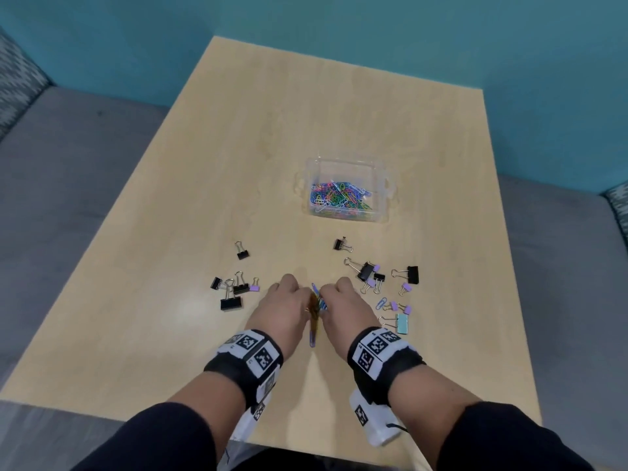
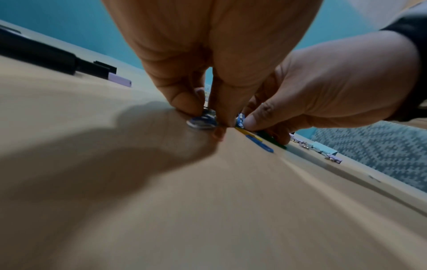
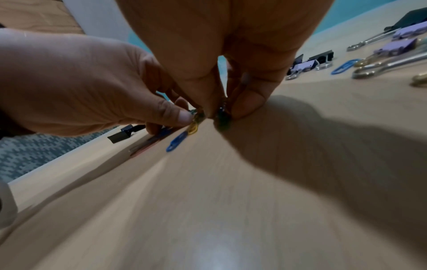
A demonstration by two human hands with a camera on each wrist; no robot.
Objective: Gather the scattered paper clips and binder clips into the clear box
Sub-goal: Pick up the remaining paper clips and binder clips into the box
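Note:
Both hands meet low on the wooden table (image 1: 306,113), near its front edge. My left hand (image 1: 285,302) and right hand (image 1: 343,300) pinch at a small heap of coloured paper clips (image 1: 317,300) between them. In the left wrist view my left hand (image 2: 209,119) pinches a blue-and-white clip (image 2: 203,122). In the right wrist view my right hand (image 3: 221,113) pinches a dark green clip (image 3: 222,118); a blue clip (image 3: 175,142) lies loose beside it. The clear box (image 1: 385,185) stands further back, holding many coloured paper clips.
Black and purple binder clips (image 1: 232,290) lie in a cluster to the left, and one black clip (image 1: 242,251) lies alone. More binder clips (image 1: 368,271) and a teal one (image 1: 403,323) lie to the right. Grey seating surrounds the table.

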